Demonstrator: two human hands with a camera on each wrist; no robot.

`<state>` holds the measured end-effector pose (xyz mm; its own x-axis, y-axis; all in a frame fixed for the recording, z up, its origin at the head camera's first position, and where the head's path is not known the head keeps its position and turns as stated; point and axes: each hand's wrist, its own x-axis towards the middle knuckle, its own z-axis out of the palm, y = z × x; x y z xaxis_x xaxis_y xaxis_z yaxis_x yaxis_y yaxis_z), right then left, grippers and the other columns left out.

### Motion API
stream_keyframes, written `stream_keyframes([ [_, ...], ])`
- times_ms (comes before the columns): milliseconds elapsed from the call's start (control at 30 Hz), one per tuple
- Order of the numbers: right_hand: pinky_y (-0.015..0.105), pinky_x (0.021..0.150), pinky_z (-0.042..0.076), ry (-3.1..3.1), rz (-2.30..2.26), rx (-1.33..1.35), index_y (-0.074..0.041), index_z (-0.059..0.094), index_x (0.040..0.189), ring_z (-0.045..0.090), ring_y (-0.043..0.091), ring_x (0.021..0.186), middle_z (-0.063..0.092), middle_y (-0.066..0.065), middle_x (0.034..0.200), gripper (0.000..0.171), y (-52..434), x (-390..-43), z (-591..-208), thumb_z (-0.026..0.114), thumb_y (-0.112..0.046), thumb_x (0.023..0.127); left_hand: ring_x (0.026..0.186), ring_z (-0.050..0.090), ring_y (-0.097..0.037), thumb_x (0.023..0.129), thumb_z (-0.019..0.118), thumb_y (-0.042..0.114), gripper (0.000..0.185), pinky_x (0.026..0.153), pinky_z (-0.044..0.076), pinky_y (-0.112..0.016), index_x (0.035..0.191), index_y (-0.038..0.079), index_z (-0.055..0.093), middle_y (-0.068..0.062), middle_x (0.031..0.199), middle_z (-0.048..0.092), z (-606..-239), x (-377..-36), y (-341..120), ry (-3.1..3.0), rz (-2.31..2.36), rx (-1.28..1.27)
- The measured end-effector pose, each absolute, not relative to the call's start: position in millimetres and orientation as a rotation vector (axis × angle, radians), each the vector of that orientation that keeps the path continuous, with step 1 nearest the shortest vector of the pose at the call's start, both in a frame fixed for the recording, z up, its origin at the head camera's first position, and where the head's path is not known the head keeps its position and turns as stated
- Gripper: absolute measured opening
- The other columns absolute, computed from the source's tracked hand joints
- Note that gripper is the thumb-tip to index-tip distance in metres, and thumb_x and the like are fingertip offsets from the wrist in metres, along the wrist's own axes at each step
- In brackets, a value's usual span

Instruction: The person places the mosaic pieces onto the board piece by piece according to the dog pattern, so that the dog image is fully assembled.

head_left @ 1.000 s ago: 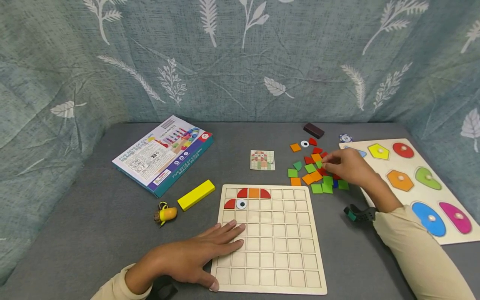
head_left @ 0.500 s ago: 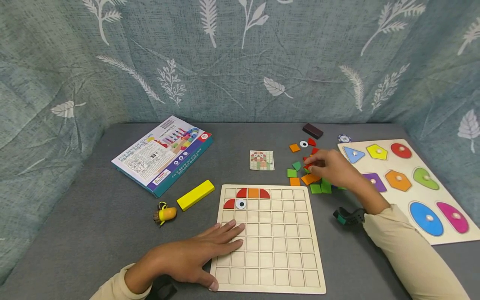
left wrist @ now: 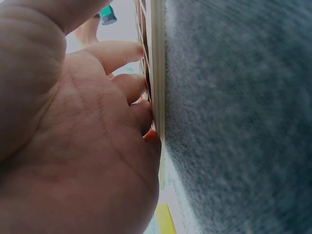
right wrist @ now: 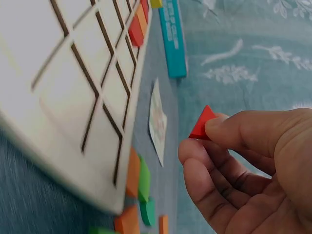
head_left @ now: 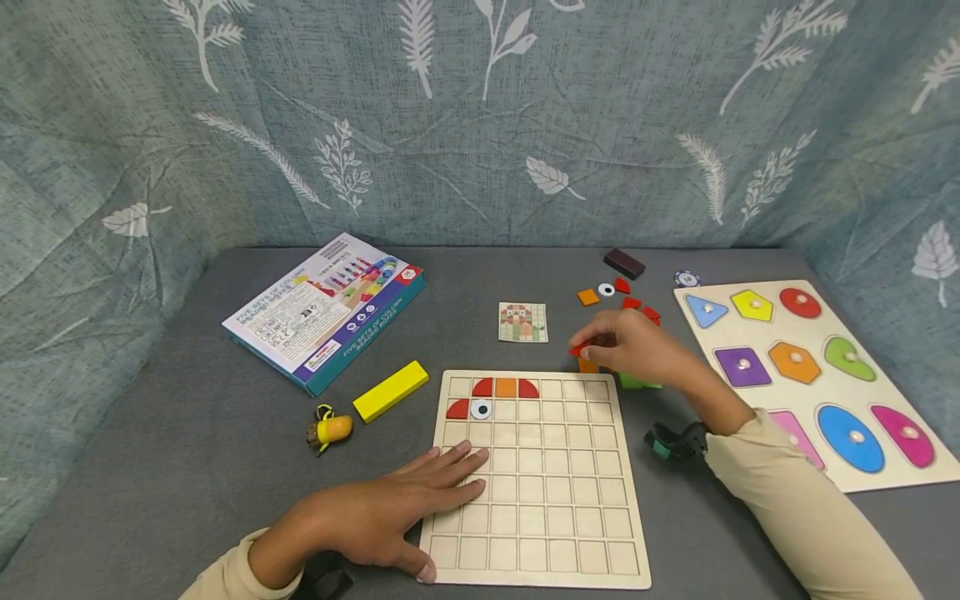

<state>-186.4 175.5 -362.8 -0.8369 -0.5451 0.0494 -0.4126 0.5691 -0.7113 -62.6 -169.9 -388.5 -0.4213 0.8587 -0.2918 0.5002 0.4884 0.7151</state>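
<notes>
Fingers of right hand pinch red piece.

A soft grey table holds many toys. On it lie a wooden grid board, a shape puzzle board, a colourful box, a yellow block, a small picture card, a dark block and loose little coloured tiles.

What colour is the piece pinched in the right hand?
Red; the piece shows best in the right wrist view.
</notes>
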Motion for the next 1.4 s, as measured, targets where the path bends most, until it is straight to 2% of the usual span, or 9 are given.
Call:
stream_keyframes([
  [267, 0.026, 0.066, 0.048, 2.502, -1.16, -0.909, -0.002, 0.074, 0.103, 0.057, 0.017, 0.076, 0.066, 0.004, 0.098, 0.018, 149.3, -179.4, -364.3, 0.063, 0.003, 0.09, 0.147, -0.008, -0.021, 0.085, 0.074, 0.034, 0.089, 0.116, -0.003, -0.046, 0.156, 0.02, 0.022, 0.003, 0.163, -0.005, -387.9, -63.0, -170.7, 2.076, 0.68, 1.136],
  [433, 0.027, 0.066, 0.048, 2.429, -1.132, -1.022, -0.003, 0.074, 0.1, 0.053, 0.016, 0.076, 0.064, 0.002, 0.095, 0.015, 137.1, -176.6, -368.7, 0.064, 0.002, 0.09, 0.147, -0.008, -0.021, 0.087, 0.071, 0.038, 0.088, 0.117, -0.003, -0.045, 0.156, 0.019, 0.021, 0.003, 0.163, -0.004, -386.0, -62.7, -171.4, 2.074, 0.658, 1.157],
  [700, 0.027, 0.07, 0.053, 2.336, -1.12, -1.062, -0.004, 0.074, 0.098, 0.058, 0.013, 0.076, 0.066, 0.0, 0.089, 0.015, 118.9, -172.1, -376.7, 0.064, 0.002, 0.089, 0.147, -0.007, -0.022, 0.086, 0.072, 0.04, 0.088, 0.117, 0.0, -0.048, 0.156, 0.02, 0.023, 0.003, 0.163, -0.002, -385.7, -61.4, -171.3, 2.087, 0.658, 1.152],
  [1000, 0.024, 0.066, 0.051, 2.355, -1.04, -1.183, -0.007, 0.074, 0.095, 0.057, 0.007, 0.073, 0.065, -0.007, 0.086, 0.014, 102.8, -169.0, -376.3, 0.066, 0.002, 0.088, 0.147, -0.005, -0.023, 0.085, 0.07, 0.044, 0.088, 0.117, 0.001, -0.049, 0.156, 0.02, 0.024, 0.004, 0.163, -0.001, -386.5, -61.6, -170.5, 2.106, 0.668, 1.154],
  [1267, 0.022, 0.061, 0.049, 2.4, -0.934, -1.224, -0.01, 0.075, 0.092, 0.054, 0.005, 0.069, 0.063, -0.008, 0.081, 0.014, 93.5, -165.2, -379.6, 0.067, 0.0, 0.088, 0.147, -0.004, -0.022, 0.085, 0.071, 0.043, 0.088, 0.117, 0.0, -0.047, 0.156, 0.02, 0.024, 0.003, 0.163, 0.0, -387.1, -61.6, -171.2, 2.111, 0.667, 1.163],
  [1400, 0.023, 0.063, 0.049, 2.424, -0.874, -1.253, -0.01, 0.075, 0.092, 0.053, 0.006, 0.07, 0.063, -0.007, 0.083, 0.013, 91.2, -164.1, -380.8, 0.068, -0.001, 0.088, 0.147, -0.004, -0.022, 0.085, 0.07, 0.044, 0.087, 0.117, 0.001, -0.047, 0.156, 0.019, 0.025, 0.003, 0.163, 0.0, -388.0, -61.4, -171.7, 2.108, 0.676, 1.16],
])
